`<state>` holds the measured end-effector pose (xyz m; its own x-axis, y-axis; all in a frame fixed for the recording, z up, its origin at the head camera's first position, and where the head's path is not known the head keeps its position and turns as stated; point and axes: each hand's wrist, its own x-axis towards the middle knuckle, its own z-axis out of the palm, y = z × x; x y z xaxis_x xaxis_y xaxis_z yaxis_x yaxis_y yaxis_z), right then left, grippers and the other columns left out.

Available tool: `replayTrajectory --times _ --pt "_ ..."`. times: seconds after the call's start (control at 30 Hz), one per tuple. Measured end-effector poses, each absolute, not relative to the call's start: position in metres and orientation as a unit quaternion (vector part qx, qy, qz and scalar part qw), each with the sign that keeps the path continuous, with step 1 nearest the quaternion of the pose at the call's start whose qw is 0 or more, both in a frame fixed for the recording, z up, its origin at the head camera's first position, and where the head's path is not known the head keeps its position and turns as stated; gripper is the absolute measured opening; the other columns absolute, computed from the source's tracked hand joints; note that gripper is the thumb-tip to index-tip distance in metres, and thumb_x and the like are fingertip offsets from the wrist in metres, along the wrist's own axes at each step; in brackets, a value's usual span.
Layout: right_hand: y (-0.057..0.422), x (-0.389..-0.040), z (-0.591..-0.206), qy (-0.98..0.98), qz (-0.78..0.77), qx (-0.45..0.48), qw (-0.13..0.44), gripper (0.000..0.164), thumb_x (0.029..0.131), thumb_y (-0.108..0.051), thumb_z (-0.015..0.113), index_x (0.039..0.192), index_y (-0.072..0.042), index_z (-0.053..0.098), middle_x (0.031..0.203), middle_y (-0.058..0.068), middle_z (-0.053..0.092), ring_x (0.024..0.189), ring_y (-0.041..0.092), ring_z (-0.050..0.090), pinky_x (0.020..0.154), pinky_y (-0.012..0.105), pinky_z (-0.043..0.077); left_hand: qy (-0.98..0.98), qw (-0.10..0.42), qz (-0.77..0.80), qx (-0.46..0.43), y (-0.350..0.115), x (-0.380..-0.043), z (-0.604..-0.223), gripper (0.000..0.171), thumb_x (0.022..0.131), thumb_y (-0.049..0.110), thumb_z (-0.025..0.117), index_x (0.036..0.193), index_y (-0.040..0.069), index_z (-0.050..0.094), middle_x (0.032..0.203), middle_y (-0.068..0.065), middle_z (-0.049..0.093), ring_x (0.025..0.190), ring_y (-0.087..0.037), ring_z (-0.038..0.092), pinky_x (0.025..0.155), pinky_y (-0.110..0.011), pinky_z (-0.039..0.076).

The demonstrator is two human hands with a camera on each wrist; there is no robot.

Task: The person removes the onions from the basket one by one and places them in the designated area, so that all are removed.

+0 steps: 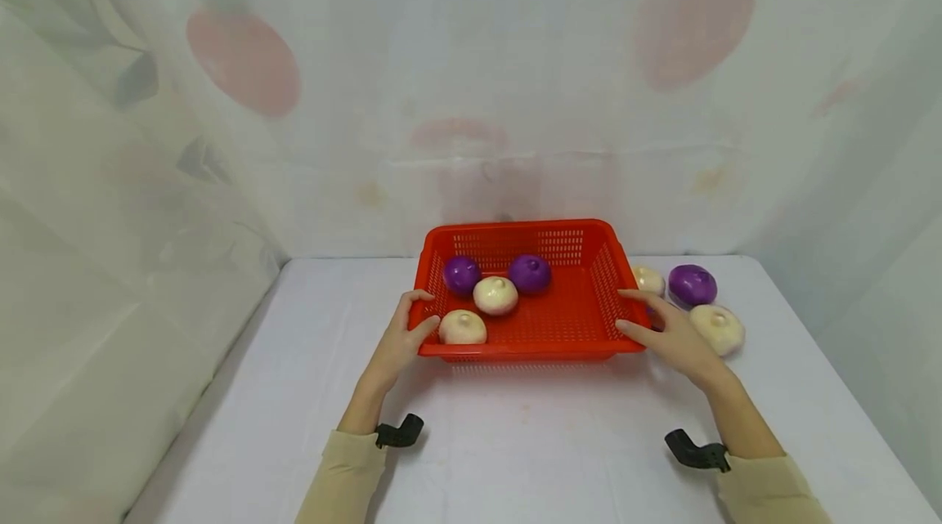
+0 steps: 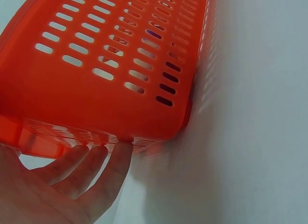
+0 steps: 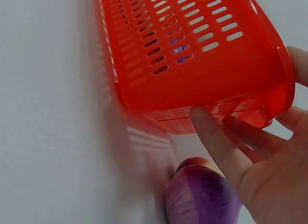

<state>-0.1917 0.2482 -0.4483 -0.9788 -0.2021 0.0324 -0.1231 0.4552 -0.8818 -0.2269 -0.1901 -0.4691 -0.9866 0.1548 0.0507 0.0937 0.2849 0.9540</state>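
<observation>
At opposite ends of the red basket (image 1: pixel 515 351), my left grip (image 1: pixel 396 338) and right grip (image 1: pixel 677 338) have hold of the rim. Each is partly open, spread just enough to hook digits over the edge, while further fingers lie against the outer end wall in the wrist views; neither holds anything else. Basket position: directly between the two grips, touching both. Upright; whether its base bears on the table (image 1: pixel 530 450) or hangs just above, I cannot tell. Step, as I judge it: steadying or shifting the loaded basket as one piece. Next move, my estimate: calls for equal support at both ends and a level rim, since the round contents could roll if one side dips. Contents, mostly toward the left: front pale onion (image 1: pixel 463 328) just beside my left thumb, middle pale onion (image 1: pixel 496 297) behind and right of it, left purple onion (image 1: pixel 461 275) and right purple onion (image 1: pixel 530 274) farther back. Outside, past the right end: near pale onion (image 1: pixel 718 329) just beside my right grip, outer purple onion (image 1: pixel 693 285) behind it, far pale onion (image 1: pixel 648 280) partly hidden. Beyond the table: patterned sheet (image 1: pixel 471 58), printed with fruit.
</observation>
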Motion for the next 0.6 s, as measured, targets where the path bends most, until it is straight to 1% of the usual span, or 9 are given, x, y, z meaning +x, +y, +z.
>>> replayTrajectory --times 0.1,0.23,0.4,0.5,0.6 --pt "0.2484 -0.1929 -0.4501 0.843 -0.528 -0.097 0.042 0.065 0.098 -0.037 0.068 0.153 -0.012 0.043 0.148 0.023 0.047 0.129 0.040 0.053 0.087 0.020 0.051 0.802 0.027 0.592 0.071 -0.1902 -0.2264 -0.4686 0.038 0.101 0.020 0.061 0.135 0.019 0.044 0.144 -0.018 0.045 0.128 -0.034 0.049 0.106 -0.052 0.042" --pt "0.2489 -0.1944 -0.4522 0.837 -0.536 -0.104 0.041 0.064 0.099 -0.035 0.068 0.153 -0.012 0.043 0.148 0.022 0.047 0.130 0.040 0.053 0.088 0.019 0.051 0.807 0.027 0.585 0.068 -0.1903 -0.2260 -0.4672 0.039 0.102 0.020 0.061 0.136 0.017 0.043 0.144 -0.020 0.044 0.128 -0.035 0.049 0.106 -0.053 0.042" --pt "0.2490 -0.1949 -0.4534 0.835 -0.539 -0.107 0.037 0.062 0.099 -0.033 0.067 0.152 -0.010 0.044 0.148 0.023 0.048 0.129 0.041 0.053 0.088 0.019 0.051 0.819 0.034 0.569 0.063 -0.1911 -0.2262 -0.4637 0.042 0.101 0.024 0.063 0.137 0.016 0.043 0.146 -0.018 0.044 0.129 -0.036 0.049 0.106 -0.054 0.044" --pt "0.2490 -0.1952 -0.4543 0.831 -0.545 -0.105 0.036 0.061 0.099 -0.033 0.067 0.151 -0.010 0.045 0.146 0.023 0.049 0.128 0.041 0.054 0.088 0.020 0.051 0.827 0.041 0.557 0.062 -0.1926 -0.2268 -0.4617 0.045 0.101 0.030 0.064 0.139 0.017 0.044 0.146 -0.018 0.045 0.127 -0.035 0.051 0.104 -0.053 0.045" --pt "0.2488 -0.1961 -0.4551 0.830 -0.548 -0.102 0.035 0.061 0.099 -0.033 0.068 0.151 -0.010 0.045 0.145 0.024 0.050 0.127 0.040 0.054 0.088 0.020 0.051 0.835 0.042 0.544 0.065 -0.1944 -0.2282 -0.4594 0.047 0.100 0.030 0.066 0.141 0.016 0.045 0.144 -0.018 0.048 0.124 -0.034 0.053 0.102 -0.052 0.047"
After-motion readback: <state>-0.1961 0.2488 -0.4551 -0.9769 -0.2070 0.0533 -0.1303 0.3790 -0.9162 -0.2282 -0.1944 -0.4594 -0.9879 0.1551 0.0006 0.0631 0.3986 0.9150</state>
